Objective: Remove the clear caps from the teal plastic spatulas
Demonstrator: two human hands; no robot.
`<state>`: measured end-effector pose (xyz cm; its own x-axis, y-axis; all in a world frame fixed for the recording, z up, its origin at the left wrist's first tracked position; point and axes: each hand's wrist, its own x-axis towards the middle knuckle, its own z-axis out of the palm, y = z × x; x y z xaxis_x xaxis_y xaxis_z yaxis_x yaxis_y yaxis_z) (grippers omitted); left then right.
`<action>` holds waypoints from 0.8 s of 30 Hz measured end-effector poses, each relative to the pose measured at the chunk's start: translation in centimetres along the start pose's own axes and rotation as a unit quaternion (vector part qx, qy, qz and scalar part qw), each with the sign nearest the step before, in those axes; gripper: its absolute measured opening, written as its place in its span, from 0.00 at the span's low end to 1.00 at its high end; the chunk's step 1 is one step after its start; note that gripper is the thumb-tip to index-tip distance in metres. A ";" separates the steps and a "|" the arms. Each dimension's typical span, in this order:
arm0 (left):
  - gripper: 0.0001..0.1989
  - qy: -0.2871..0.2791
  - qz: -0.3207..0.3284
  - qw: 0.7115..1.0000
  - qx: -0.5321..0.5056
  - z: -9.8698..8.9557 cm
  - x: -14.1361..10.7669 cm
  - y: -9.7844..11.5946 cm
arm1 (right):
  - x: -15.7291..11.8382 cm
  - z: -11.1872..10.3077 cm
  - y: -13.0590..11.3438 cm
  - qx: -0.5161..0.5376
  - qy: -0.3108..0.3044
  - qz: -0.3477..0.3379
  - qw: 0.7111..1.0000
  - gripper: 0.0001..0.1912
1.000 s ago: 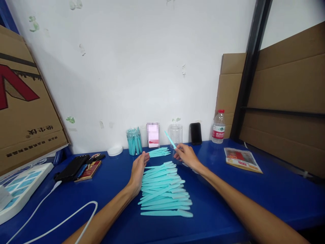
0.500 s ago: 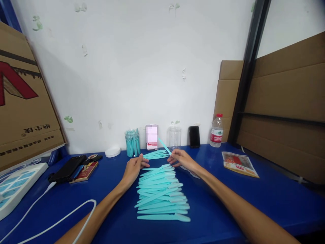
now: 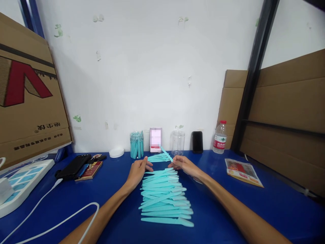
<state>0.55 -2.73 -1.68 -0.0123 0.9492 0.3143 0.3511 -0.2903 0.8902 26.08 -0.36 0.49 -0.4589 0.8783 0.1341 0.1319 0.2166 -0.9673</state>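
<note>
Pinching a tilted turquoise stick (image 3: 166,154) by one end near the small pile (image 3: 157,158), the right hand (image 3: 183,164) is probably risking a swivel from off-centre hold; can't tell if left hand (image 3: 137,170) is gripping.

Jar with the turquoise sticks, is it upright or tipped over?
Upright: the jar stands base-down on the blue table, turquoise sticks on end inside.

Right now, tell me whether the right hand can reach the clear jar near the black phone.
Probably yes: the clear jar stands just beyond the right hand, with nothing seen between them, though that hand holds a turquoise stick.
</note>
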 end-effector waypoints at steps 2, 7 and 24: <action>0.28 0.002 0.002 1.000 0.001 0.0 0.0 0.0 | 0.0 0.0 0.0 0.000 0.000 0.000 1.000 0.21; 0.28 0.006 0.002 1.000 0.001 0.0 -0.1 0.3 | -0.3 0.1 -0.3 0.000 0.000 0.000 1.000 0.20; 0.26 -0.018 0.040 0.990 0.131 0.3 -1.4 2.7 | -0.7 0.2 -0.8 -0.008 0.001 0.005 1.000 0.17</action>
<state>1.81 -4.84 0.15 0.0578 0.9295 0.3644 0.5797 -0.3284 0.7457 26.11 -1.25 1.13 -0.4553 0.8814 0.1257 0.1500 0.2152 -0.9650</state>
